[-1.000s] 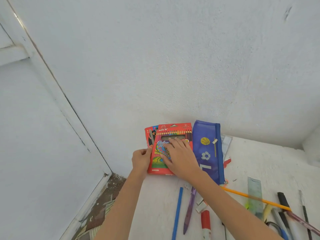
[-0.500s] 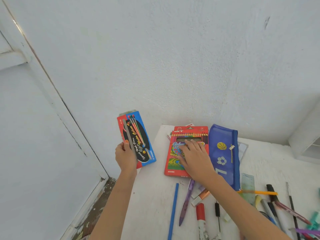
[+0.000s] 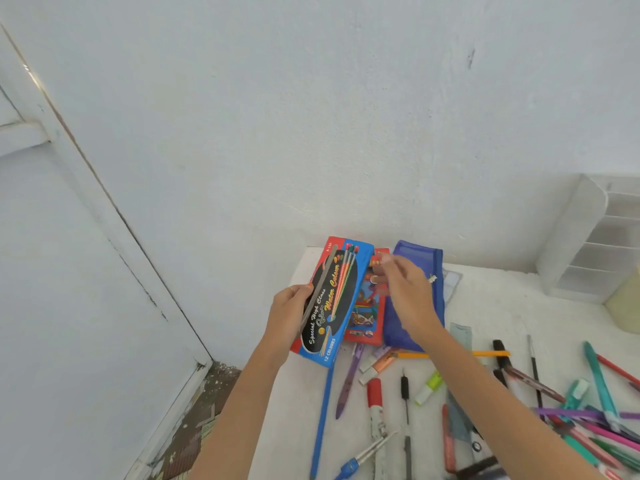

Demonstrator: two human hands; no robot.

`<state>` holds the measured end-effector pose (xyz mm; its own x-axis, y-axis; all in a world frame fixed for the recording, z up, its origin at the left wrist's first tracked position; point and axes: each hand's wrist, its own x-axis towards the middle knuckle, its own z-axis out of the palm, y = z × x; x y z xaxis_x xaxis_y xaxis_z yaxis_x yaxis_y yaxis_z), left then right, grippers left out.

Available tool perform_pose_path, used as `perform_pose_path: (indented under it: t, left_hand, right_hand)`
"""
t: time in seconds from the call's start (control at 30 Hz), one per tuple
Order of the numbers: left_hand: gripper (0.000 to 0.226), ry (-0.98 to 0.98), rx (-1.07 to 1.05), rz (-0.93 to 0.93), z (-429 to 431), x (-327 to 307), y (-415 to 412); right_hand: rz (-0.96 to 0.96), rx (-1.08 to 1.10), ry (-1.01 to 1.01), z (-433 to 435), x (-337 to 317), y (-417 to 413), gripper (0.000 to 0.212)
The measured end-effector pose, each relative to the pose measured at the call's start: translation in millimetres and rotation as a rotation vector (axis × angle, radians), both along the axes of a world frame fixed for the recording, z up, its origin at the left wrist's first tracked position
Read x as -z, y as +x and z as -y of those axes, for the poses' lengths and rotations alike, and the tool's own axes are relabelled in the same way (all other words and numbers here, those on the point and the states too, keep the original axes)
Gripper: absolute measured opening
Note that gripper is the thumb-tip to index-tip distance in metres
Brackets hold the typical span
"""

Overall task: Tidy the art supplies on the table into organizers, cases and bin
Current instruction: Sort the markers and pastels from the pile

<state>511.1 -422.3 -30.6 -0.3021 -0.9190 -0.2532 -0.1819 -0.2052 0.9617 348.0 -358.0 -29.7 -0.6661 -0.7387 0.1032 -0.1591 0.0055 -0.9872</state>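
- Head view: my left hand [image 3: 287, 315] has its grip closed round the water colour box [image 3: 329, 303]. The thumb lies on its printed face near the left edge and the fingers are behind it.
- I hold the box above the near left part of the table [image 3: 491, 306]. Its long axis runs from the near left up to the far right, and its top end leans toward the wall.
- The black oval on the face reads "Special High Class" and "Water Colours", with "12 COLOURS" on the blue band at the lower end. The brand word between them is too small for me to read.
- The box's right edge overlaps the red coloured pencil box [image 3: 367, 318], which lies flat with its long axis pointing away from me. The blue pencil pouch [image 3: 420, 258] lies just beside that, on its right.
- My right hand [image 3: 407, 296] is raised over the pencil box and the pouch, with its fingers reaching toward the top right corner of the water colour box. It is blurred, so I cannot tell whether its grip is open or closed.
- Half a second ago I held the water colour box out past the table's left edge and my right palm lay flat on the pencil box. Now the box is over the table and that hand is off the lid.
- A white organizer [image 3: 581, 244] stands at the far right.
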Motion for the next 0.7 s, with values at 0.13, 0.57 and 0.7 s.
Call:
perform_pose_path:
  t: [0.13, 0.57, 0.7]
  left_hand:
    - [0.020, -0.030, 0.099, 0.051, -30, -3, -14]
    - [0.013, -0.237, 0.358, 0.110, -170, -1, -75]
    - [0.068, -0.625, 0.482, 0.413, -217, -1, -84]
  right_hand:
    - [-0.003, 0.155, -0.060, -39, -15, -20, 0.028]
    - [0.161, 0.038, 0.014, -207, -11, -81, 0.017]
    - [0.362, 0.012, -0.011, -256, -5, -82, 0.021]
